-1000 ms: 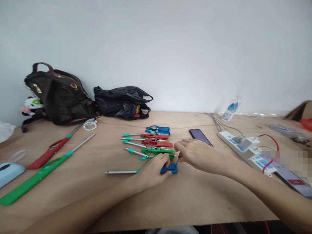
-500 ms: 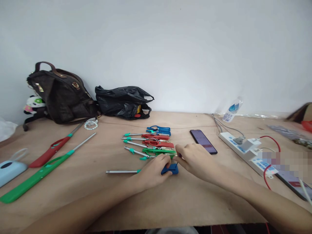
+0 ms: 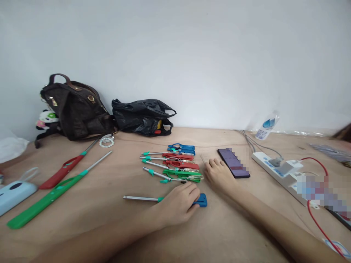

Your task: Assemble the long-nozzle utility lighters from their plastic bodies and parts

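Observation:
My left hand (image 3: pixel 179 202) is wrapped round a blue lighter (image 3: pixel 202 200) with a long metal tube pointing left, which lies on the table. To the right of it, my right hand (image 3: pixel 218 171) rests low over the table, its fingers curled together around a thin rod (image 3: pixel 202 158), seemingly a screwdriver. Behind my left hand lie several taken-apart lighters in a stack of rows: a green casing (image 3: pixel 181 174), red casings (image 3: pixel 183 165) and blue casings (image 3: pixel 189 149), with metal tubes and teal parts.
On the left lie a long green lighter (image 3: pixel 46 202) and a red lighter (image 3: pixel 63 171). A backpack (image 3: pixel 79 109) and a black plastic bag (image 3: pixel 139 115) stand by the wall. A phone (image 3: pixel 233 163), a power strip (image 3: pixel 267 165) with cables and a bottle (image 3: pixel 267 128) are at the right.
My right hand has moved away from the blue lighter to the table beside the phone, with the thin rod. My left hand still holds the lighter. The view has shifted slightly.

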`<state>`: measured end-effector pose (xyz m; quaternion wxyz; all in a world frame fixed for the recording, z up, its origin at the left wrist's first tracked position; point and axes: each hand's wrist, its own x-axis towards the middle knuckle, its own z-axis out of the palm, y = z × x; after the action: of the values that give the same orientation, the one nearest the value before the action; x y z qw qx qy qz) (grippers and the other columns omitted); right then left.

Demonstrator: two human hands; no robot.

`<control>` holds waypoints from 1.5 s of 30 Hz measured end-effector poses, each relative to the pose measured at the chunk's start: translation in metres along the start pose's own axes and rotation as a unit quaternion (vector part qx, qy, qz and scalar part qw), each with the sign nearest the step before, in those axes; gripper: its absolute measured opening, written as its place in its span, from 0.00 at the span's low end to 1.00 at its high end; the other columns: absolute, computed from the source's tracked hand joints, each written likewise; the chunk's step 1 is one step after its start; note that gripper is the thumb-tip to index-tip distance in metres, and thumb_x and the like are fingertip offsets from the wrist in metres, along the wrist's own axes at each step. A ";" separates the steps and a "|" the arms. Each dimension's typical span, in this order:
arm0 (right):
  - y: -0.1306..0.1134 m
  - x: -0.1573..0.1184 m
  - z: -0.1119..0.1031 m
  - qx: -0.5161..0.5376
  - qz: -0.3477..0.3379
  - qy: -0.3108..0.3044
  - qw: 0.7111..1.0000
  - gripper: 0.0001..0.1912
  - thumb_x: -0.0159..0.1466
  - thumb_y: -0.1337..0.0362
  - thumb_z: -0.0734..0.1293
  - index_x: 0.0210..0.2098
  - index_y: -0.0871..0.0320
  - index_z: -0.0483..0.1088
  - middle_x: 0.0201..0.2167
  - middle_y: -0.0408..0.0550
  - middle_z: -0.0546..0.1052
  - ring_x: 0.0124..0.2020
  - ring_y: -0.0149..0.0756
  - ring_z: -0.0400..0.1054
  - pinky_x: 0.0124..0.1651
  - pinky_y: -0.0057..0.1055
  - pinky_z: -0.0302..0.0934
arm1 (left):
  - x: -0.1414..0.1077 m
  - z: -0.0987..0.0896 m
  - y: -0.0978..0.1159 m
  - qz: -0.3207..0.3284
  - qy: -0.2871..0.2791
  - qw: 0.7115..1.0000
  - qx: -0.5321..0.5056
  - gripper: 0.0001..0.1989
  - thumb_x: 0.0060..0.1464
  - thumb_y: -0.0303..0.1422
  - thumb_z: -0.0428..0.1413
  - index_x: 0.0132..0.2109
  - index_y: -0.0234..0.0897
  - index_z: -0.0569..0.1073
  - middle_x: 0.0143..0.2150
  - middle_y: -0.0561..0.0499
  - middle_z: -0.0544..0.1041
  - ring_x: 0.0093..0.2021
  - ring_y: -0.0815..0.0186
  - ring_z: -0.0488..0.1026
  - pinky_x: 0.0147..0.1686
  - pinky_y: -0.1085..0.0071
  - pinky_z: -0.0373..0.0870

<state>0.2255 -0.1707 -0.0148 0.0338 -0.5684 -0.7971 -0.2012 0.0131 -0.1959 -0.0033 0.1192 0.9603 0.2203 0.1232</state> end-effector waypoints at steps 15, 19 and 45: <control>-0.016 0.002 -0.030 0.199 -0.088 0.005 0.976 0.11 0.58 0.66 0.70 0.40 0.61 0.69 0.42 0.54 0.72 0.44 0.46 0.65 0.44 0.40 0.58 | -0.018 -0.043 -0.057 -0.068 0.045 0.990 0.119 0.04 0.58 0.29 0.54 0.34 0.36 0.67 0.36 0.48 0.71 0.39 0.59 0.67 0.38 0.65 0.62; -0.019 0.003 -0.019 0.198 -0.118 0.023 0.973 0.17 0.57 0.63 0.71 0.45 0.61 0.68 0.47 0.56 0.71 0.49 0.49 0.64 0.48 0.44 0.57 | -0.025 -0.039 -0.070 -0.081 0.027 0.988 0.127 0.03 0.56 0.28 0.56 0.35 0.36 0.69 0.39 0.48 0.70 0.40 0.60 0.68 0.40 0.66 0.63; -0.013 -0.001 -0.015 0.222 -0.134 0.010 0.966 0.05 0.65 0.67 0.62 0.34 0.58 0.69 0.41 0.51 0.71 0.43 0.41 0.64 0.45 0.37 0.55 | -0.024 -0.054 -0.078 -0.114 0.098 0.985 -0.084 0.07 0.61 0.32 0.46 0.36 0.38 0.67 0.37 0.50 0.72 0.39 0.63 0.69 0.40 0.69 0.63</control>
<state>0.2115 -0.1808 -0.0047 0.1400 -0.4330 -0.8900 -0.0277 -0.0543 -0.1297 0.0207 0.1909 0.8986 0.3281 0.2199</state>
